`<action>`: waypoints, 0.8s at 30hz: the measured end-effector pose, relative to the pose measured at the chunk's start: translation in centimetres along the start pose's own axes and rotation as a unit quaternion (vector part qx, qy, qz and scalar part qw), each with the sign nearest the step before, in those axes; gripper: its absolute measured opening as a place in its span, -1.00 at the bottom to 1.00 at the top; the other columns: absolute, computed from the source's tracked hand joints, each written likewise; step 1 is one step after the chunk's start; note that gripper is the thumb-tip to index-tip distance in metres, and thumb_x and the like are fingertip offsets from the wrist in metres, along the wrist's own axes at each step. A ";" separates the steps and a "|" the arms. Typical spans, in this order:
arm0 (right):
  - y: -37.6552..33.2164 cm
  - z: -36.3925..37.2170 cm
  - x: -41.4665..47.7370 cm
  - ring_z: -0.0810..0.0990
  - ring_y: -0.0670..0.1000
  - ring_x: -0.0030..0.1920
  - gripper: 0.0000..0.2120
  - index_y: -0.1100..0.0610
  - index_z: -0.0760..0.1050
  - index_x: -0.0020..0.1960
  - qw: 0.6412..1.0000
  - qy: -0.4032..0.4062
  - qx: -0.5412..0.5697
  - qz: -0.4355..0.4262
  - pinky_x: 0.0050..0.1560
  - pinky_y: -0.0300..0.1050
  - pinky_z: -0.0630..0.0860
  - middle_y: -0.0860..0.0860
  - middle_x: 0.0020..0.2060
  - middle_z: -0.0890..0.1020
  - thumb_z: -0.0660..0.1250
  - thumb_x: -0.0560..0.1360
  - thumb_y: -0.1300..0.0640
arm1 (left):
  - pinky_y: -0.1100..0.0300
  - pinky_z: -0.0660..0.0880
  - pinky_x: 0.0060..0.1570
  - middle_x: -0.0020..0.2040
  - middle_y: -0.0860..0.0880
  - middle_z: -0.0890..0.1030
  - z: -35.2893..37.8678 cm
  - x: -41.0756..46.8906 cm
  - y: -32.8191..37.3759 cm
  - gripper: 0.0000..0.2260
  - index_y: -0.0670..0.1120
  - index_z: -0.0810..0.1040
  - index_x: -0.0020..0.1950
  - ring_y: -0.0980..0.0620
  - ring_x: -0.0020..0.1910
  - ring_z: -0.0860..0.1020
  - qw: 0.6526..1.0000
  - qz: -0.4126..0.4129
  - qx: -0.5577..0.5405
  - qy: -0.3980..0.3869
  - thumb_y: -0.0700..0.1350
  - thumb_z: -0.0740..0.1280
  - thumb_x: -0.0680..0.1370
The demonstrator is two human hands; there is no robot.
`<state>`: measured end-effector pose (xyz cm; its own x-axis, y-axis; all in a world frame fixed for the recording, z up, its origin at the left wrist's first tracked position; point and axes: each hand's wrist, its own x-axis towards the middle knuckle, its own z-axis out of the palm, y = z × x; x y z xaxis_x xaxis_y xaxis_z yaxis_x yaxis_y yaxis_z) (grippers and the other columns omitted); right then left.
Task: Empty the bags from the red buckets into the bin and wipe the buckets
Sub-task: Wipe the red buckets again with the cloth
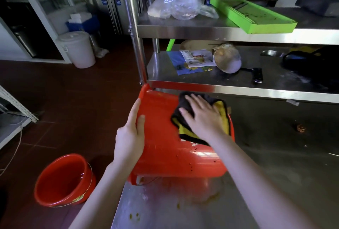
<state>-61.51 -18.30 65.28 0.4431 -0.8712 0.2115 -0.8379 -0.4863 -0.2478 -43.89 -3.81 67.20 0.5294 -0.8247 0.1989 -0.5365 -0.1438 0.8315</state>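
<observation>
The right grip (pixel 203 116) lies flat, fingers spread, pressing a black-and-yellow cloth (pixel 221 108) on the wall of the tipped red bucket (pixel 165 155) — the left grip (pixel 130 133) clasps that bucket's side, fingers apparently behind it. It lies on the steel tabletop (pixel 275 173); a second red bucket (pixel 62 181) stands on the floor (pixel 73 100).

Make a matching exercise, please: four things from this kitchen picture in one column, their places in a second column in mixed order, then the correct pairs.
1. black-and-yellow cloth
2. upright red bucket
3. green mandoline slicer
4. white lidded bucket

A. on the top steel shelf
B. on the floor beside the steel table
C. under the right hand, on the tipped red bucket
D. on the floor, far back left

Pairs: 1-C, 2-B, 3-A, 4-D.
</observation>
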 end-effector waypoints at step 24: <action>5.6 0.3 -1.4 0.04 -0.08 0.55 -0.41 -0.08 0.14 0.54 0.997 0.004 0.029 0.076 0.48 -0.01 0.13 -0.13 0.54 0.14 -0.09 0.58 -0.28 | 0.14 0.47 -0.49 -0.30 -0.14 0.60 0.5 5.3 0.9 -0.68 0.34 0.20 0.40 0.05 -0.49 0.47 0.998 -0.040 -0.018 -0.037 0.15 0.03 0.65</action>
<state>-66.75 -19.86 63.32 0.3092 -0.9350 0.1737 -0.8754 -0.3512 -0.3321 -41.88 -8.55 68.80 0.5178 -0.8504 0.0937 -0.4696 -0.1910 0.8620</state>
